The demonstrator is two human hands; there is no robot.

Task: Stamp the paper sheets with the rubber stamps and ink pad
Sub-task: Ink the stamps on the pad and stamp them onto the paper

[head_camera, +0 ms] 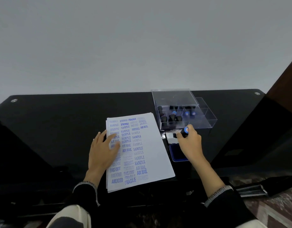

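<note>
A stack of white paper sheets point(150, 145) lies on the black table, its top sheet covered with several blue stamped words. My left hand point(103, 149) rests flat on the sheet's left side, fingers spread. My right hand point(190, 143) grips a black rubber stamp point(184, 131) with a blue cap, held just right of the paper, over the raised lid of the ink pad. The blue ink pad point(176, 153) lies open below that hand, partly hidden by it.
A clear plastic box point(206, 120) with its lid up stands behind the ink pad and holds several black-handled stamps point(171, 116). The black glass table point(59, 122) meets a pale wall at the back. A dark cabinet point(283, 102) rises at the right.
</note>
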